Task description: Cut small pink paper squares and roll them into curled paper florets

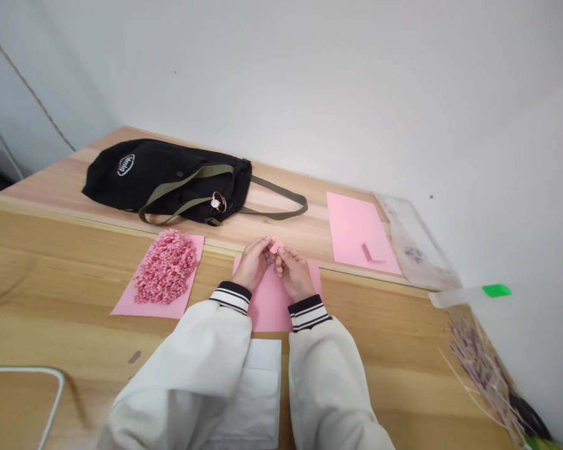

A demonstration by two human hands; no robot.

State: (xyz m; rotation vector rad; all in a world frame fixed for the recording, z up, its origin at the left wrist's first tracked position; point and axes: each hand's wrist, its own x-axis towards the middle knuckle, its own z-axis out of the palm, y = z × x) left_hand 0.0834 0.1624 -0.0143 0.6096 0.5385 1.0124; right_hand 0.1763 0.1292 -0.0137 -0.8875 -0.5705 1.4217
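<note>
Over a pink sheet of paper (269,306) in the middle of the table, my two hands meet. Between the fingertips of my left hand (253,264) and my right hand (294,272) is a small pink paper piece (276,247). Both hands are closed in a pinch on it. Fingers cover part of the piece, and its details are too small to make out. To the left, a pile of pink paper flowers or curled strips (166,267) lies on another pink sheet (124,305).
A black bag (169,169) with olive straps and a watch (216,202) on it lies at the back. Back right are a pink sheet (354,225) with a folded pink strip (366,252) and a clear plastic bag (422,244). Thin dried-looking stems (478,362) lie far right.
</note>
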